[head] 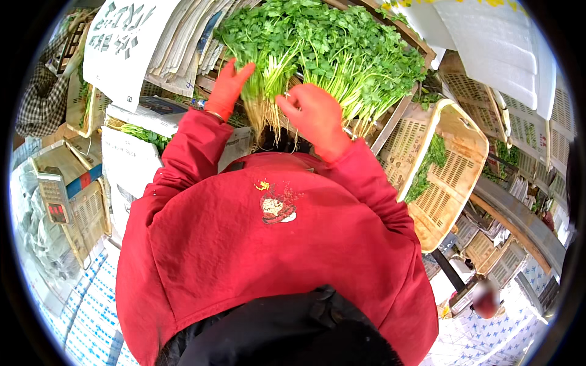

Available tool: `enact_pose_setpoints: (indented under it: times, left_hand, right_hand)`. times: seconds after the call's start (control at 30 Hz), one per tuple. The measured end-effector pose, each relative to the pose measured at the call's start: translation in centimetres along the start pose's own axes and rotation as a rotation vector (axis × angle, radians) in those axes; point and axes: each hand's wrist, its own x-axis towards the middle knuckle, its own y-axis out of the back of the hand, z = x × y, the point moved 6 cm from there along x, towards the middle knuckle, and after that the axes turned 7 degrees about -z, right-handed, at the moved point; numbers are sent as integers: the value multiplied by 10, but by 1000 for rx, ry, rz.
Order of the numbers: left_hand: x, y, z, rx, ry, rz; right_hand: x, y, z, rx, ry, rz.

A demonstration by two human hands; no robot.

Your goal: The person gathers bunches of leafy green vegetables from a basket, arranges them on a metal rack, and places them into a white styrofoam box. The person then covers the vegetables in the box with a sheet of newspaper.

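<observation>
A large heap of leafy green herbs (320, 34), coriander or Chinese celery by its look, lies before me in a wooden-edged tray (394, 120). Pale stems and stringy brown roots point towards my body. My left hand (228, 89), in an orange-red glove, is at the left side of a loose bunch of stems (270, 82), thumb and fingers spread. On the other side, my right hand (316, 116), gloved alike, has bent fingers, with the thumb tip close to the roots. Whether it pinches any stem cannot be made out.
Stacked newspapers (183, 41) and a printed white sheet (123, 45) lie left of the greens. To the right, a yellowish plastic crate (446, 183) holds some greens. Further crates (87, 215) stand at the left. A metal-topped ledge (522, 219) runs along the right.
</observation>
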Motion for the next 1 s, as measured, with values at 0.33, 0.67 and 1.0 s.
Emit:
enact_pose_setpoints:
  times: [0.33, 0.67, 1.0]
  left_hand:
    - [-2, 5, 1, -105, 83, 103]
    - [-4, -13, 62, 222, -136, 58]
    - [13, -34, 63, -391, -35, -199]
  right_hand:
    - [9, -26, 50, 74, -509, -56]
    - [26, 3, 37, 499, -812, 11]
    - [47, 19, 48, -222, -478, 186]
